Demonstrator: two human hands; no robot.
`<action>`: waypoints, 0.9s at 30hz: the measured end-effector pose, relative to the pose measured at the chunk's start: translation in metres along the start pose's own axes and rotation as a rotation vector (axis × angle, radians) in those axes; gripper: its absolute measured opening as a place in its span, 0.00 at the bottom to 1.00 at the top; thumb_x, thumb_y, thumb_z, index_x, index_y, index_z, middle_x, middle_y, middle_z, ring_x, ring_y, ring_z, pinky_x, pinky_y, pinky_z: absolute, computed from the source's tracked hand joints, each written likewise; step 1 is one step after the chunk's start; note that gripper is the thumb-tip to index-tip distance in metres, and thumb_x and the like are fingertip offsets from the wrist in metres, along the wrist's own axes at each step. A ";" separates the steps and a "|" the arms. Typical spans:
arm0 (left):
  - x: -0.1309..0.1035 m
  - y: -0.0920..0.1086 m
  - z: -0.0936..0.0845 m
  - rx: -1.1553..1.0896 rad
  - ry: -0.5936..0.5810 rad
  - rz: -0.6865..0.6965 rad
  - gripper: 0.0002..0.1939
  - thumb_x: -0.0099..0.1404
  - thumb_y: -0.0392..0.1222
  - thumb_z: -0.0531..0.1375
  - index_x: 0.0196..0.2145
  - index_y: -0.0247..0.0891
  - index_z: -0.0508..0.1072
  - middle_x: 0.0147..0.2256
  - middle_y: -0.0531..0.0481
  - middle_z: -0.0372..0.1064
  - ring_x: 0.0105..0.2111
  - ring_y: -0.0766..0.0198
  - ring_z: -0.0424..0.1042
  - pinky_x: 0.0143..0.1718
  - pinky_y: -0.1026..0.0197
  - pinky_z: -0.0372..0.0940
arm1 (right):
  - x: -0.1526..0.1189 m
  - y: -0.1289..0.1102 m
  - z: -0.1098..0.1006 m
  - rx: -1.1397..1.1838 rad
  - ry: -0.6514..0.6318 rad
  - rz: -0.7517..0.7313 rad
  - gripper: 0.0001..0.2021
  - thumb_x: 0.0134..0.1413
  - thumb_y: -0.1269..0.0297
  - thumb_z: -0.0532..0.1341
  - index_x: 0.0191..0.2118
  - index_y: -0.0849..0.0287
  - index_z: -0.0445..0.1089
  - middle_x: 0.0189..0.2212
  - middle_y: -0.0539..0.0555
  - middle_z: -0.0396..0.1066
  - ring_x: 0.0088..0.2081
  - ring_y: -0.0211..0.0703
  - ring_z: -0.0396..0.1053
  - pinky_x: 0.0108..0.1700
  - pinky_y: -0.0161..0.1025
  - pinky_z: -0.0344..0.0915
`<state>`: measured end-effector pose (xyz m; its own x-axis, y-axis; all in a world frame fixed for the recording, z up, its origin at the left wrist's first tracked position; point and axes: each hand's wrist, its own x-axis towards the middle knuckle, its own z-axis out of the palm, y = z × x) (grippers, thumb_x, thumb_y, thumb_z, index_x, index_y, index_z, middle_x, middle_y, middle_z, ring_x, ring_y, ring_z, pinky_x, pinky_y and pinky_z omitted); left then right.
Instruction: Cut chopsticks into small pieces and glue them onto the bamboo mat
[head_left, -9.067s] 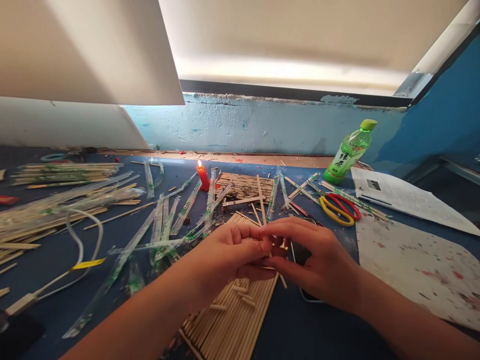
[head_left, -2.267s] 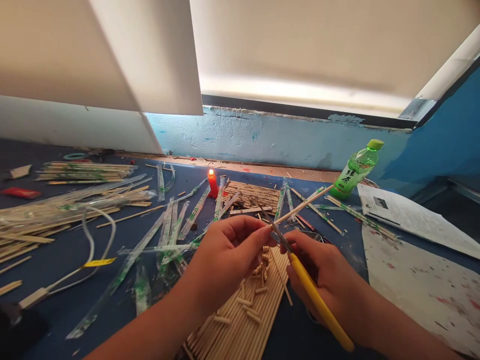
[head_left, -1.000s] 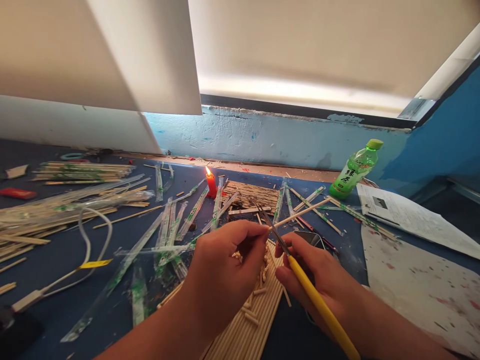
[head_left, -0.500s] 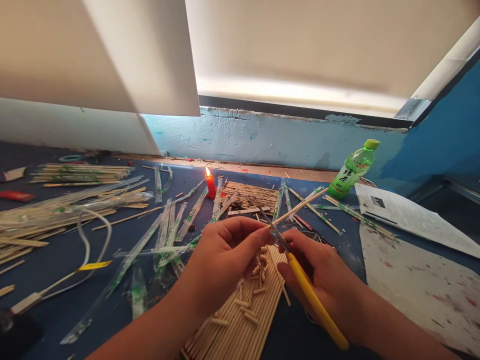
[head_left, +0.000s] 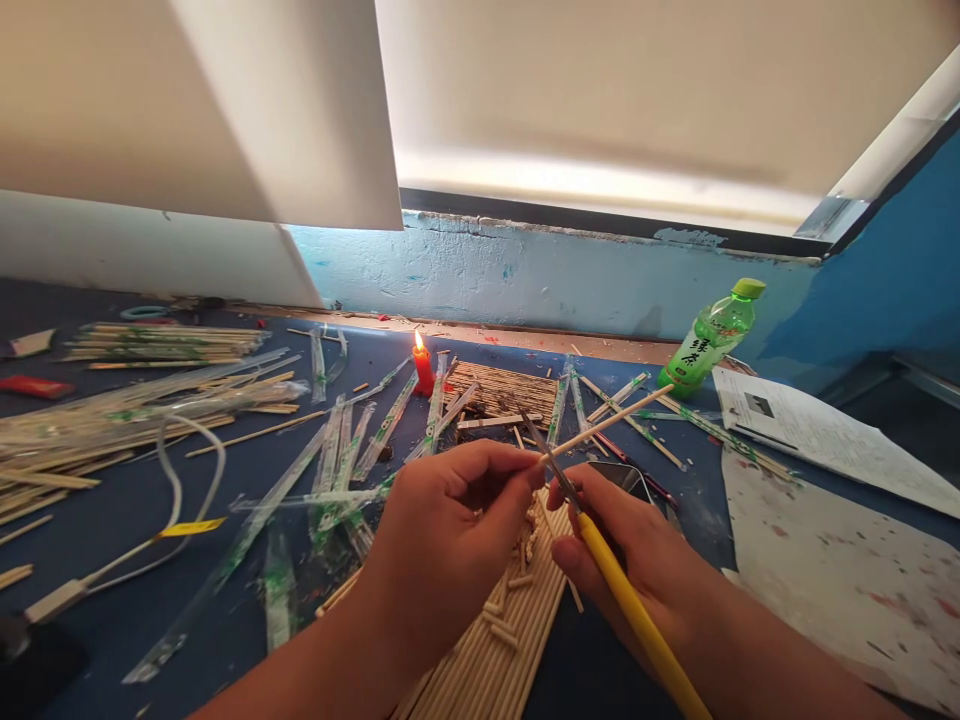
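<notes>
My left hand (head_left: 457, 530) pinches one end of a round wooden chopstick (head_left: 619, 417), which slants up to the right. In my right hand (head_left: 645, 550) is a knife (head_left: 626, 600) with a yellow handle and a thin, dark, pointed blade. The blade crosses the chopstick close to my left fingertips and touches it. Beneath my hands lies a row of chopsticks side by side (head_left: 517, 650), with several short cut pieces (head_left: 502, 633) on top. My left hand partly covers this row.
A lit red candle (head_left: 423, 368) stands beyond my hands, beside a browned stick panel (head_left: 510, 388). Clear wrappers (head_left: 382, 430) and chopstick bundles (head_left: 165, 342) litter the left. A looped white cable (head_left: 221, 460) lies there. At right are a green bottle (head_left: 709, 345) and papers (head_left: 840, 580).
The chopstick's far end has shifted slightly right and down. My left hand has tilted a little, and the knife's handle has swung slightly lower. Some short pieces are now hidden behind my left hand.
</notes>
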<state>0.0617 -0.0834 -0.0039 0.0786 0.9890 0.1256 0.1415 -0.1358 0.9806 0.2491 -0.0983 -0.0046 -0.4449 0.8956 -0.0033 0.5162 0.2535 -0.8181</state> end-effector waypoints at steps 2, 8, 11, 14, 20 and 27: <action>0.000 -0.002 0.000 0.044 0.015 0.040 0.04 0.64 0.40 0.65 0.36 0.42 0.80 0.31 0.52 0.80 0.30 0.61 0.77 0.30 0.63 0.70 | 0.000 -0.001 -0.001 0.003 -0.005 0.004 0.11 0.68 0.51 0.56 0.43 0.53 0.64 0.36 0.48 0.68 0.34 0.39 0.64 0.36 0.35 0.63; -0.001 -0.008 0.002 0.108 0.030 0.109 0.03 0.65 0.39 0.65 0.37 0.43 0.80 0.33 0.53 0.80 0.32 0.62 0.78 0.34 0.62 0.72 | 0.001 0.002 -0.002 -0.006 -0.005 0.044 0.09 0.66 0.57 0.59 0.36 0.55 0.63 0.28 0.45 0.63 0.27 0.36 0.58 0.27 0.33 0.57; -0.004 -0.008 0.002 0.112 0.022 0.115 0.04 0.65 0.39 0.64 0.37 0.44 0.80 0.33 0.54 0.80 0.31 0.63 0.78 0.33 0.63 0.71 | -0.001 0.001 0.000 -0.027 0.014 0.040 0.08 0.67 0.62 0.57 0.34 0.54 0.61 0.26 0.45 0.62 0.26 0.36 0.57 0.26 0.32 0.55; -0.005 -0.005 0.002 0.094 0.011 0.096 0.04 0.65 0.40 0.64 0.38 0.44 0.80 0.31 0.54 0.79 0.30 0.63 0.77 0.31 0.63 0.70 | -0.003 0.000 0.001 -0.069 0.032 0.030 0.08 0.67 0.63 0.56 0.34 0.54 0.60 0.26 0.45 0.62 0.27 0.36 0.57 0.27 0.33 0.56; 0.002 0.005 0.000 -0.144 -0.071 -0.121 0.07 0.64 0.44 0.65 0.34 0.38 0.79 0.27 0.51 0.75 0.21 0.68 0.67 0.21 0.67 0.61 | 0.002 0.002 -0.005 -0.085 0.008 0.012 0.06 0.65 0.59 0.61 0.42 0.52 0.63 0.33 0.46 0.66 0.31 0.38 0.62 0.33 0.34 0.62; 0.012 -0.003 0.000 -0.551 -0.187 -0.368 0.09 0.60 0.43 0.69 0.31 0.33 0.77 0.24 0.51 0.70 0.18 0.75 0.59 0.19 0.72 0.55 | 0.004 0.010 -0.019 -0.124 -0.065 0.031 0.15 0.65 0.57 0.61 0.54 0.48 0.60 0.46 0.50 0.69 0.44 0.44 0.69 0.46 0.39 0.66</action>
<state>0.0621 -0.0716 -0.0055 0.2977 0.9313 -0.2098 -0.3267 0.3058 0.8943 0.2662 -0.0853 -0.0016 -0.4717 0.8791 -0.0683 0.6153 0.2727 -0.7397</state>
